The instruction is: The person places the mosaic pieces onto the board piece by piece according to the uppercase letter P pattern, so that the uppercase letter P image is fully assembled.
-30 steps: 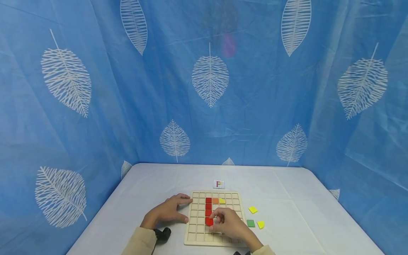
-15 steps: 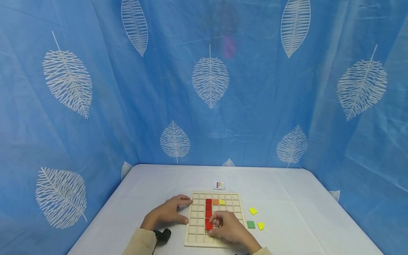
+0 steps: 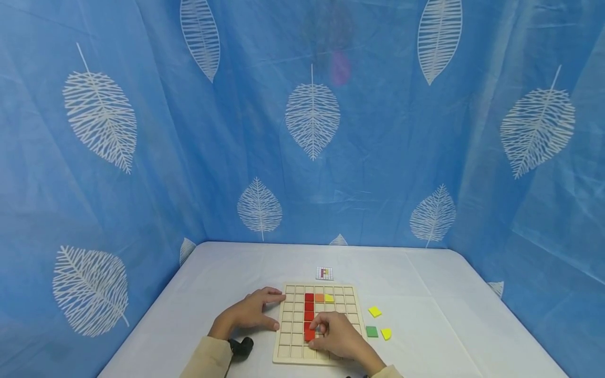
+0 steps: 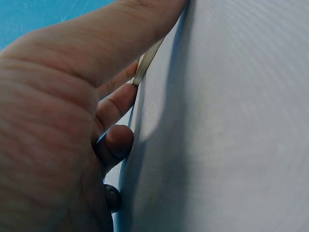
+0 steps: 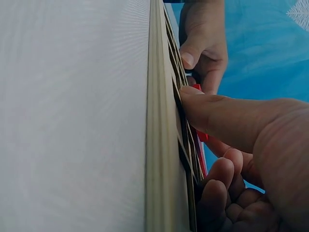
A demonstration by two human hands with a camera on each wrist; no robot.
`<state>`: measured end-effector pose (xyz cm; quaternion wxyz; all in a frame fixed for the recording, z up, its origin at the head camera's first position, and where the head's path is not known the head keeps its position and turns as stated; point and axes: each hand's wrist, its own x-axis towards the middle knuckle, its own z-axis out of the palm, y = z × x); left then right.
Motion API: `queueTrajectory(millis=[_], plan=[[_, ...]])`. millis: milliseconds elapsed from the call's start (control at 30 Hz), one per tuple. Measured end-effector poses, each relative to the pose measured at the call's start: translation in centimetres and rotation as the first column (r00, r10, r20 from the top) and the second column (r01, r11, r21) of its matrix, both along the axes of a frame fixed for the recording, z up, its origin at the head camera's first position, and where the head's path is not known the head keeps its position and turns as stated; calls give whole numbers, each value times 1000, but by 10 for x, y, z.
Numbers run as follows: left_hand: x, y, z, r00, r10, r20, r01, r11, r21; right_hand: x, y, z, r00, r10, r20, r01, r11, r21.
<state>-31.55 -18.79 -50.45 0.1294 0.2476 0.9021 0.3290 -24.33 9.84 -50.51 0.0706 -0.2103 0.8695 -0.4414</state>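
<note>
I see a person's two hands at work on a wooden grid board [image 3: 289, 340], which lies midway between the left and right edges of the bench [image 3: 236, 268], well apart from its far edge. The right hand [image 3: 337, 333] is over the board, its grip pinching the nearest red tile [image 3: 309, 336] between thumb and fingers, at the near end of a column. Four other red tiles [image 3: 309, 315] run from there toward the board's far edge. Beside the farthest of them, in the same row, sit an orange tile [image 3: 319, 297] and then a yellow piece [image 3: 329, 298].

The left hand [image 3: 250, 311] has its grip spread, thumb and fingertips at the board's left edge. A small black device [image 3: 242, 348] is by that wrist, next to a beige sleeve [image 3: 208, 358].

Off the board's right edge, toward the bench's right edge, lie a green square [image 3: 372, 332], a yellow square [image 3: 375, 312] and a yellow rounded piece [image 3: 386, 334], all apart. A small printed card [image 3: 324, 273] rests between the board and the bench's far edge. Behind hangs a blue curtain [image 3: 359, 173] patterned with white leaves.
</note>
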Motion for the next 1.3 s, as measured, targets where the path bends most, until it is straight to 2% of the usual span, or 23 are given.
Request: queueTrajectory(millis=[267,1000,1300], plan=[[-4,0,-3,1000,7,-8,-7,1000,-9,-2,-1,-1,1000,-6,-27,7,999,33],[-2,-1,-2,1000,4,-17,-4,1000,-7,2,-3,1,1000,10,-19,-9,999,48],[0,0,0,999,-23,-28,23,1000,3,5,-3,2,1000,11,-26,-10,999,32]])
